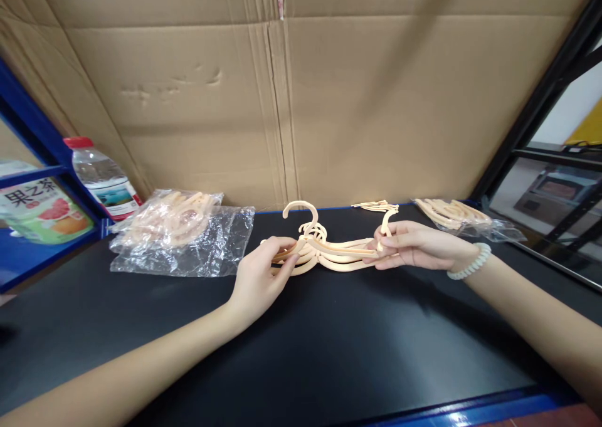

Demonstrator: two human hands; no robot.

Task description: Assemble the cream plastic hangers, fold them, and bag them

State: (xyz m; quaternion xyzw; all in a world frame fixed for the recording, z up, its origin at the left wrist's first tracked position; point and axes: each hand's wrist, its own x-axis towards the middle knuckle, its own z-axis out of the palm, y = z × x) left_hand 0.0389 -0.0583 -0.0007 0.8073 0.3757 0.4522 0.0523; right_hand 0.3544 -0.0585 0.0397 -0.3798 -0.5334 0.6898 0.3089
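A peach plastic clothes hanger (pixel 345 250) is raised slightly in front of me, its hook (pixel 308 206) pointing up. My left hand (pixel 261 276) pinches its left arm between thumb and fingers. At the other end, the fingers of my right hand (pixel 416 245) close around the hanger's tip together with a small curved peach piece (pixel 388 221) that sticks upward. Whether this piece is joined to the hanger I cannot tell. Behind and below lie several more peach hangers (pixel 338 266), their hooks lined up, partly covered by the held one and my hands.
Clear plastic bags (pixel 188 251) with peach parts lie at the left, near a red-capped water bottle (pixel 101 179). Thin peach pieces (pixel 374 205) and another bag of peach parts (pixel 451 212) sit at the back right. A cardboard wall (pixel 376 101) closes off the black table (pixel 329 352).
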